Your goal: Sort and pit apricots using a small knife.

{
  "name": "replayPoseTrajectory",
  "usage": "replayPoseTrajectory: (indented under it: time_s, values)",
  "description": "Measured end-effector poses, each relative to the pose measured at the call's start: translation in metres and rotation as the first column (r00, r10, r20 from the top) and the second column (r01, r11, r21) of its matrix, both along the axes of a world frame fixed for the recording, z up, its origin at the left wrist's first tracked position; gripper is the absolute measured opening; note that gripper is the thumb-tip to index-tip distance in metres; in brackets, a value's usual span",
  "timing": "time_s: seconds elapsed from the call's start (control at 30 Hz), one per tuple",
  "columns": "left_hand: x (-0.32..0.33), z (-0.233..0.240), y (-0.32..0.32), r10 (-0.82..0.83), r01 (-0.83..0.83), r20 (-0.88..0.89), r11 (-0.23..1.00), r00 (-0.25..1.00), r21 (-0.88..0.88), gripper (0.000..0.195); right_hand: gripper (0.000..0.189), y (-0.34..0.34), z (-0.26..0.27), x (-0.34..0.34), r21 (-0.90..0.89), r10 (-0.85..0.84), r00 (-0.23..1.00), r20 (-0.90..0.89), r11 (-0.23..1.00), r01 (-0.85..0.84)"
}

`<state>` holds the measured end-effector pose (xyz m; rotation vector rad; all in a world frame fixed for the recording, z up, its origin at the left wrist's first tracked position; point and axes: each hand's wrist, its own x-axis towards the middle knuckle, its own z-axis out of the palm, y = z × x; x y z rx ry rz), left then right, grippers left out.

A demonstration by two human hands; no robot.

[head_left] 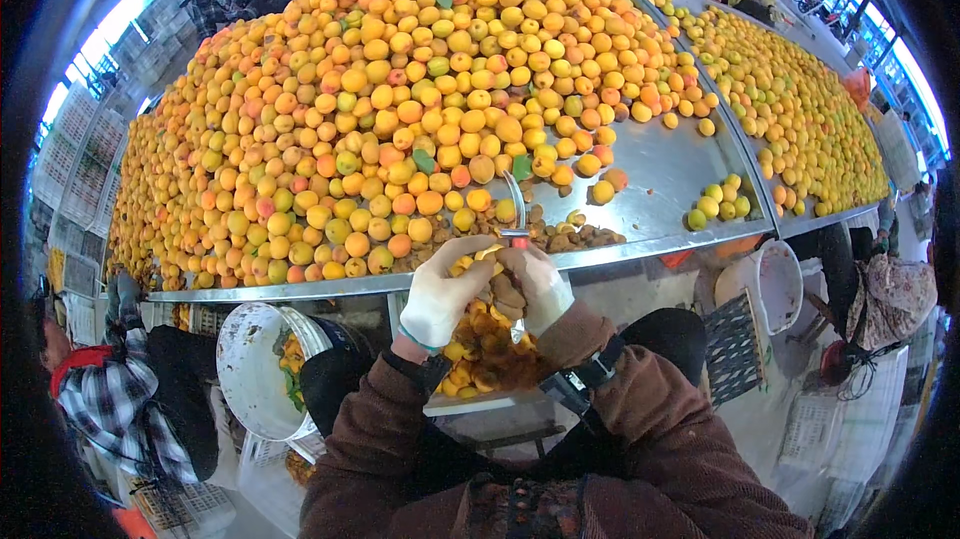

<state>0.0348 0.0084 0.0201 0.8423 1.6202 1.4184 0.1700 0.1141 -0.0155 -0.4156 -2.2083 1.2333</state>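
Note:
My left hand (439, 295), in a white glove with bare fingertips, grips an opened apricot (471, 260) just past the table's near edge. Close against it, my right hand (541, 282) is also gloved and closed around a small knife with a curved metal blade (516, 198). The blade points away from me, and a bit of red shows at its base. A brown lump, perhaps a pit (508, 297), shows between the hands. Under them sits a container of split apricots (469, 359), its far side partly covered by my hands.
Whole apricots (390, 111) are heaped on the metal table (652, 179). Brown pits (581, 239) lie along its near edge. A white bucket (251, 366) stands left, another bucket (780, 288) right. People sit around: one at left (127, 411), others across the table.

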Motion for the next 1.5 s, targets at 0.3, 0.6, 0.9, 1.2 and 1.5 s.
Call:
replayPoseTrajectory:
  time_s: [0.3, 0.6, 0.9, 1.2, 1.5]
  values:
    - [-0.006, 0.001, 0.002, -0.03, 0.03, 0.014, 1.0, 0.999, 0.005, 0.033, 0.032, -0.013, -0.001, -0.003, -0.365, -0.122, 0.992, -0.046, 0.926, 0.097]
    - [-0.015, -0.017, -0.001, 0.009, 0.032, -0.206, 0.98, 0.979, 0.196, 0.026, 0.019, -0.017, 0.004, -0.022, -0.987, -0.238, 0.968, -0.079, 0.156, -0.043]
    - [-0.009, -0.002, 0.003, 0.032, -0.032, -0.008, 0.996, 0.999, -0.083, 0.025, 0.017, -0.012, 0.011, -0.026, -0.975, -0.247, 0.969, -0.014, 0.218, 0.042]
    - [-0.019, 0.004, -0.001, -0.097, 0.096, -0.198, 0.995, 0.976, -0.01, 0.027, 0.035, -0.005, -0.013, -0.019, -0.217, -0.039, 0.992, -0.116, 0.976, 0.013]
    - [-0.02, -0.01, -0.001, -0.164, 0.174, -0.127, 0.982, 0.978, 0.071, 0.026, 0.036, -0.009, -0.011, -0.011, -0.217, -0.069, 0.985, -0.161, 0.976, 0.033]
